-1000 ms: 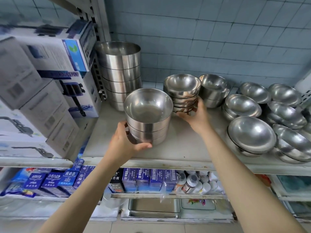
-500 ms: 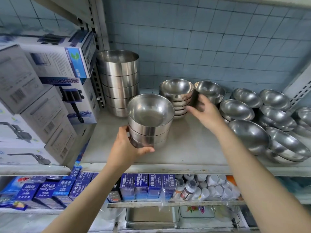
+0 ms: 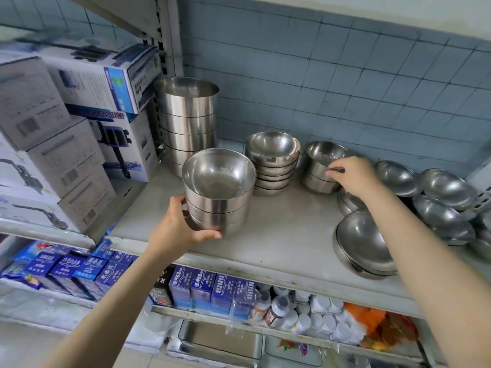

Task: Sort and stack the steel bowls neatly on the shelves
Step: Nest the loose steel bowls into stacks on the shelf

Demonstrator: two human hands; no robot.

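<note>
My left hand (image 3: pixel 177 229) grips a short stack of three steel bowls (image 3: pixel 219 189) from below, held just above the front of the white shelf (image 3: pixel 287 235). My right hand (image 3: pixel 353 176) reaches back and pinches the rim of the top bowl of a small two-bowl stack (image 3: pixel 318 166). Between the two stands a stack of several rounded bowls (image 3: pixel 273 160). A tall stack of straight-walled steel bowls (image 3: pixel 187 120) stands at the back left.
Loose wide steel bowls (image 3: pixel 364 240) lie tilted and overlapping on the shelf's right side, more of them (image 3: pixel 446 187) at the far right. Cardboard boxes (image 3: pixel 79 144) fill the left. The shelf below holds blue cartons (image 3: pixel 207 290) and small bottles (image 3: pixel 300 312).
My right hand left the rounded-bowl stack and moved right and back to the two-bowl stack, taking hold of its top rim. The left hand keeps holding its stack.
</note>
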